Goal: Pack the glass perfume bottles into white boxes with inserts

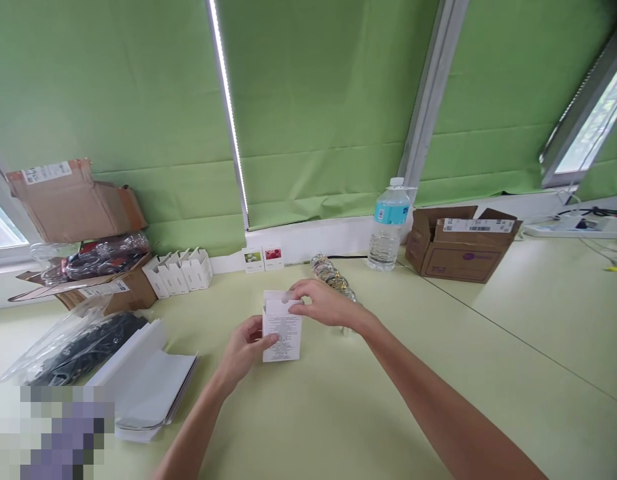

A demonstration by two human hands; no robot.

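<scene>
A small white carton with printed text on its face stands upright in front of me, its top flap raised. My left hand grips its left side, with the thumb across the printed face. At the top right corner, my right hand pinches the flap between thumb and fingers. Behind my right wrist lies a row of shiny, clear-wrapped coils, partly hidden by the arm. What the carton contains cannot be seen.
Several white cartons stand at the back left beside stacked cardboard boxes. White sheets and a bag of black cables lie left. A water bottle and open cardboard box stand back right.
</scene>
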